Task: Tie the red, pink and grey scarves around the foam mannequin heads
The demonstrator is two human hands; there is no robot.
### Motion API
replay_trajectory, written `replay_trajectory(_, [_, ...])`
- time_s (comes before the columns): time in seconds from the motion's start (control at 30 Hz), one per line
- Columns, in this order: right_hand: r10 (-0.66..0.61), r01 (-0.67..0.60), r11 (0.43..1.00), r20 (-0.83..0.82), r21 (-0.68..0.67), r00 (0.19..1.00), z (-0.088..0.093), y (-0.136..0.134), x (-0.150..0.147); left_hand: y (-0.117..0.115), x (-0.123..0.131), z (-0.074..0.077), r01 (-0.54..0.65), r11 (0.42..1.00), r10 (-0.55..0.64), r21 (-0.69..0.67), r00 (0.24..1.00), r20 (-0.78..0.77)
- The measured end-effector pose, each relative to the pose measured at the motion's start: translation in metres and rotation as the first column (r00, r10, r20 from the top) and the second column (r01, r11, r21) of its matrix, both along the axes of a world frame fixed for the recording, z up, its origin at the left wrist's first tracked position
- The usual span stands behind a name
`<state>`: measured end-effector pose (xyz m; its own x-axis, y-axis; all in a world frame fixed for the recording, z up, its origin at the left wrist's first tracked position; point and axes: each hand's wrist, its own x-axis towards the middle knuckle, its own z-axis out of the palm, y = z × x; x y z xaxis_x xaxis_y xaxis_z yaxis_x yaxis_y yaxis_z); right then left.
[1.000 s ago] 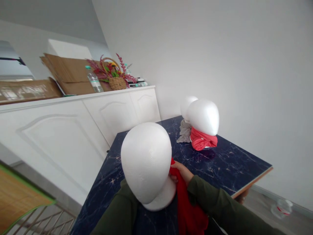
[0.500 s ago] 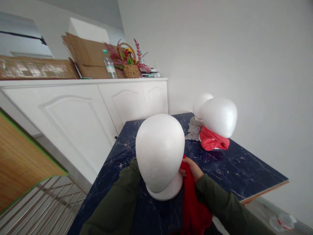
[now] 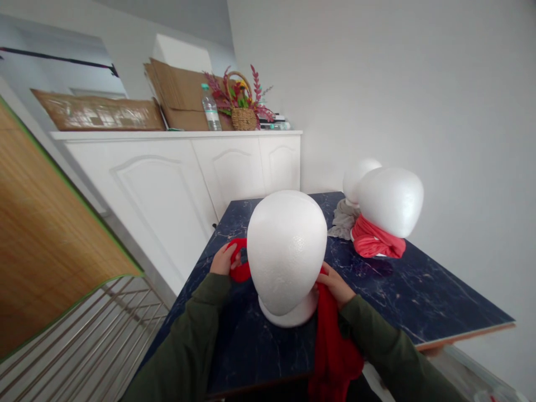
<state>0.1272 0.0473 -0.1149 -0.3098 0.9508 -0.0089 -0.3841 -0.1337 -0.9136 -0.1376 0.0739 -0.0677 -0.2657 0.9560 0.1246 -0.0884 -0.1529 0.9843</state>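
Observation:
A white foam mannequin head (image 3: 287, 251) stands upright on the dark blue marbled table (image 3: 255, 357) in front of me. A red scarf (image 3: 330, 340) passes behind its neck and shows on both sides. To the left of the head, my left hand (image 3: 223, 259) is closed on one stretch of the scarf. My right hand (image 3: 336, 283) grips the scarf close to the neck on the right. From there a long part hangs down over the table's near edge. The middle of the scarf is hidden behind the head.
Two more foam heads stand at the back right, one with a coral scarf (image 3: 377, 237), the other with a grey scarf (image 3: 344, 219). A white cabinet (image 3: 154, 190) carries boxes, a bottle (image 3: 210, 109) and a flower basket (image 3: 243, 118). A metal rack (image 3: 121, 329) is at left.
My left hand has come out from behind the foam head to the left, drawing part of the red scarf with it. My right hand keeps its hold. The view has shifted slightly left.

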Motion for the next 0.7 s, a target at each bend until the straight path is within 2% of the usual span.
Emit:
replay_trajectory(0.07, [-0.009, 0.008, 1.000, 0.042, 0.020, 0.999, -0.002, 0.001, 0.000, -0.020, -0.009, -0.002, 0.204, 0.974, -0.201, -0.098, 0.979, 0.044])
replay_trajectory(0.1, [-0.015, 0.012, 0.999, 0.070, 0.034, 0.997, -0.004, 0.001, 0.000, -0.032, -0.013, -0.003, 0.330, 0.932, -0.320, -0.148, 0.943, 0.088])
replay_trajectory(0.2, [-0.062, 0.047, 0.995, 0.164, 0.090, 0.984, -0.013, 0.005, -0.001, -0.067, -0.014, -0.012, 0.634, 0.731, -0.587, -0.252, 0.773, 0.241])
replay_trajectory(0.27, [-0.122, 0.087, 0.982, 0.209, 0.170, 0.970, -0.019, 0.009, -0.002, -0.088, -0.002, -0.020, 0.730, 0.613, -0.660, -0.302, 0.683, 0.313])
replay_trajectory(0.33, [-0.195, 0.125, 0.953, 0.245, 0.275, 0.950, -0.023, 0.012, -0.003, -0.104, 0.021, -0.029, 0.801, 0.488, -0.716, -0.348, 0.595, 0.366])
replay_trajectory(0.4, [-0.265, 0.153, 0.919, 0.280, 0.364, 0.923, -0.025, 0.013, -0.004, -0.113, 0.049, -0.037, 0.833, 0.417, -0.754, -0.364, 0.541, 0.373])
replay_trajectory(0.5, [-0.353, 0.198, 0.890, 0.344, 0.410, 0.870, -0.023, 0.006, -0.004, -0.113, 0.084, -0.050, 0.838, 0.423, -0.775, -0.343, 0.531, 0.343])
replay_trajectory(0.57, [-0.402, 0.235, 0.884, 0.400, 0.404, 0.824, -0.022, -0.009, -0.003, -0.108, 0.098, -0.059, 0.837, 0.443, -0.775, -0.322, 0.538, 0.331])
replay_trajectory(0.7, [-0.449, 0.264, 0.879, 0.504, 0.396, 0.738, -0.029, -0.066, 0.003, -0.104, 0.106, -0.070, 0.804, 0.528, -0.769, -0.272, 0.589, 0.249])
